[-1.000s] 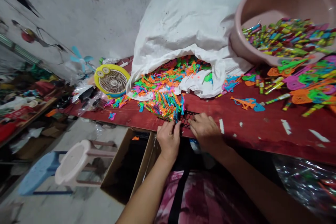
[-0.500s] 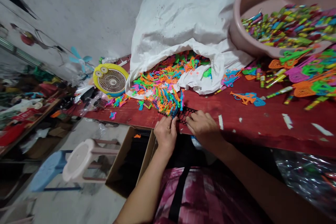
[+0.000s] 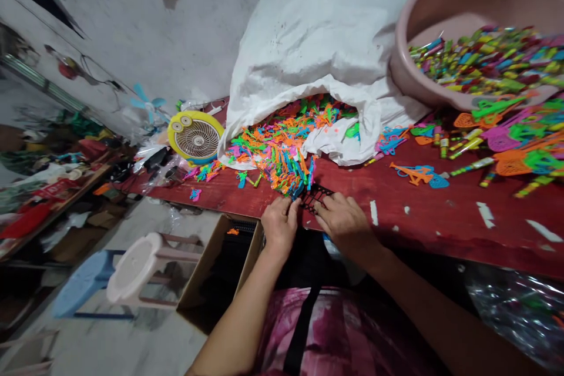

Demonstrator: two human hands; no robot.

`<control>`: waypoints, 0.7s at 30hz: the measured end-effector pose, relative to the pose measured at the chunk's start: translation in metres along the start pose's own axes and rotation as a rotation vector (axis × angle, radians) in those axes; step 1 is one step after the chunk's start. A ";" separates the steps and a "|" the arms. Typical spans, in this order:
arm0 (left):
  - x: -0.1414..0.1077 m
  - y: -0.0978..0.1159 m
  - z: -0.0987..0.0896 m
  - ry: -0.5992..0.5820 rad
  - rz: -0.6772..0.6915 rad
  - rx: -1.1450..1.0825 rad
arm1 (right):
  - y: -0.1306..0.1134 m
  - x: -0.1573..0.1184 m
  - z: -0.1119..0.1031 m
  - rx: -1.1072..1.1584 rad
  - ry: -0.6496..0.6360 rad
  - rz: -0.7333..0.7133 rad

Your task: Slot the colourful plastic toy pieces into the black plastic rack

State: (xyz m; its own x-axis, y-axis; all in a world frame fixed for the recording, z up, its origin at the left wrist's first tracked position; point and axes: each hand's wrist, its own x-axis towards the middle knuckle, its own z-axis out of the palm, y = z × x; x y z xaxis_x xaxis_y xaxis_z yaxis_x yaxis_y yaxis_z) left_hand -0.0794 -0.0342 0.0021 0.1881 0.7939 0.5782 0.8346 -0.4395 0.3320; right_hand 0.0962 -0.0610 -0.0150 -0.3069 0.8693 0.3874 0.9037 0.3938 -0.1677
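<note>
Head view: a black plastic mesh strip (image 3: pixel 314 198) lies crosswise between the curled left hand (image 3: pixel 281 228) and right hand (image 3: pixel 346 225), fingers on it, grip unclear. Neon plastic pieces (image 3: pixel 282 155) pile just ahead of the left hand, on a red tabletop (image 3: pixel 436 217).

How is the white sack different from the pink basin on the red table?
The white sack is soft and crumpled, but the pink plastic basin is rigid and round. The sack's open mouth spills small orange and green plastic pieces, while the basin holds longer multicoloured pieces. Both rest on the red table, and both contain bright plastic items.
</note>
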 end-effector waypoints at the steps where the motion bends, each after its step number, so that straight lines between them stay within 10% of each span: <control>1: -0.002 0.000 0.002 0.028 -0.015 -0.013 | 0.000 0.000 -0.001 0.001 -0.007 0.002; 7: -0.007 0.006 0.009 0.216 -0.101 -0.146 | -0.002 -0.001 -0.003 0.000 -0.021 0.021; 21: 0.005 0.003 0.000 0.161 -0.051 -0.143 | -0.002 -0.002 -0.004 -0.032 -0.009 0.011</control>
State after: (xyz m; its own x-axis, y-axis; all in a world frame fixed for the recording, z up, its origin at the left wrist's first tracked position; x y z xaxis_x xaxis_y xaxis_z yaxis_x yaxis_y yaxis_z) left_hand -0.0759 -0.0311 0.0060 0.0533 0.7443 0.6657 0.7571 -0.4648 0.4591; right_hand 0.0961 -0.0645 -0.0117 -0.2992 0.8766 0.3770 0.9163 0.3742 -0.1429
